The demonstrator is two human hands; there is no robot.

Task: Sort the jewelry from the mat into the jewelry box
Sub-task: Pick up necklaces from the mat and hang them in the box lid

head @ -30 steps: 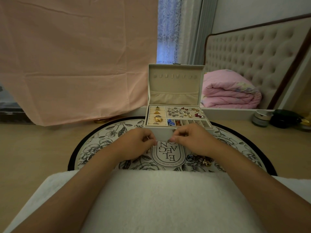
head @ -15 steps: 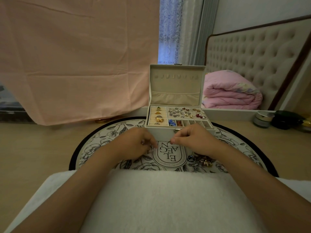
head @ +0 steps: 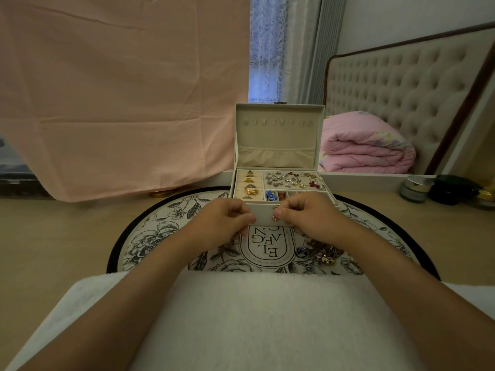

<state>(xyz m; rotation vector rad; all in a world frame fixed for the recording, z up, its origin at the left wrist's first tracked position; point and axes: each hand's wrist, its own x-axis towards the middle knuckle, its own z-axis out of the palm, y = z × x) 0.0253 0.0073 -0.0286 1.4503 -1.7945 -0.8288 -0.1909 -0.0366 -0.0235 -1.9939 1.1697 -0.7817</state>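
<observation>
Right hand (head: 308, 216) is curling in, its grip pinching a tiny glinting piece (head: 274, 217) between thumb and forefinger, just in front of the jewelry box (head: 263, 214). Left hand (head: 225, 222) is curling too, close beside the same front wall; whether that grip is holding anything, I cannot tell. The box is standing open on the round floral mat (head: 171, 223), lid upright, gold rings (head: 250, 187) sitting in the left rolls, small earrings (head: 292, 179) filling the wide rear compartment. A heap of unsorted jewelry (head: 322, 254) is lying on the mat beside the right wrist, and the mat is resting on the tabletop (head: 53, 236)
</observation>
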